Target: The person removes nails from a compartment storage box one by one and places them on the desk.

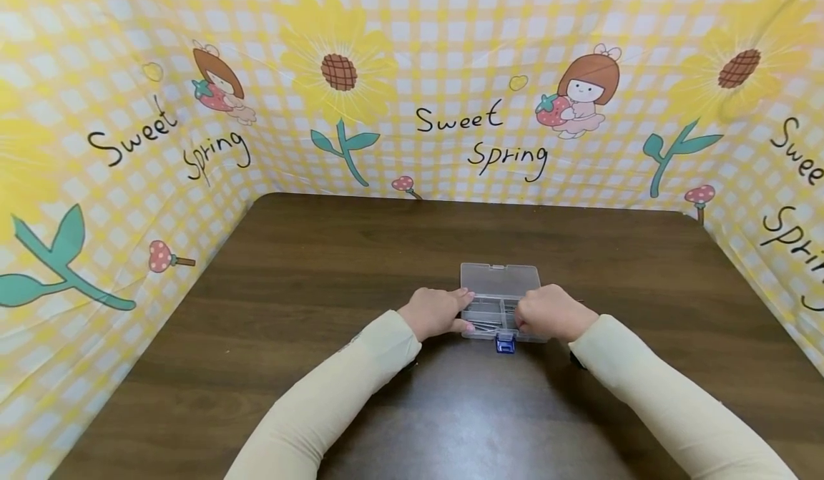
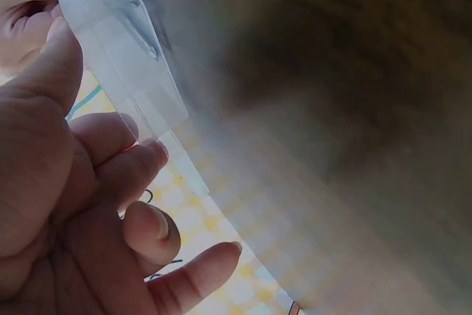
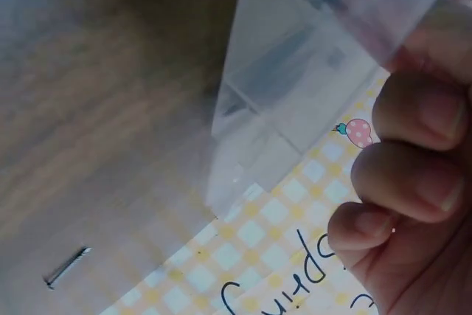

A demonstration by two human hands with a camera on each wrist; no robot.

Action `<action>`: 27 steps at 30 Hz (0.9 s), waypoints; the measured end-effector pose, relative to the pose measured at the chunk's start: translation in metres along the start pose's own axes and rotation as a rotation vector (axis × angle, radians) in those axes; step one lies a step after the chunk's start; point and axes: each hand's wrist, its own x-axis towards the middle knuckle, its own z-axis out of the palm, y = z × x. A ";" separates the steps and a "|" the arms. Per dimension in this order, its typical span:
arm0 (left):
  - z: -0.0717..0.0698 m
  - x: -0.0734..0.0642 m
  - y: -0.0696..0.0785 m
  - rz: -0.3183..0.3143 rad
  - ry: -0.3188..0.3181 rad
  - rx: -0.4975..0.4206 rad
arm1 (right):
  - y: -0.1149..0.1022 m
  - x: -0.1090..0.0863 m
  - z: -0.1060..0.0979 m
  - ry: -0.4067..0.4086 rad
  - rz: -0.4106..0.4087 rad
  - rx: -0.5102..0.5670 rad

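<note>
while left hand [image 1: 440,312] holds box [image 1: 498,297] | right hand [image 1: 551,312] partly hides contents [image 1: 486,325]

Yours looks like a makeshift, screened-off workspace (the wider room can't be told): a wood-grain table [image 1: 302,265] beneath your right hand [image 1: 553,313] and, beyond and to both sides of that hand, yellow checked cloth [image 1: 438,43] printed "Sweet Spring".

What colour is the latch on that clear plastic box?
The latch is deep blue; the head view shows it best.
</note>
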 end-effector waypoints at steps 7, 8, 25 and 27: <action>0.000 0.000 0.001 -0.006 -0.001 -0.002 | 0.005 0.005 -0.002 -0.130 0.005 0.139; 0.000 0.000 0.001 -0.005 -0.002 -0.001 | 0.006 0.005 -0.002 -0.141 0.011 0.165; -0.005 -0.001 0.004 -0.022 -0.013 0.016 | 0.008 0.008 0.001 -0.117 -0.040 0.164; -0.005 0.000 0.004 -0.026 -0.015 0.022 | 0.007 0.009 0.000 -0.140 -0.030 0.153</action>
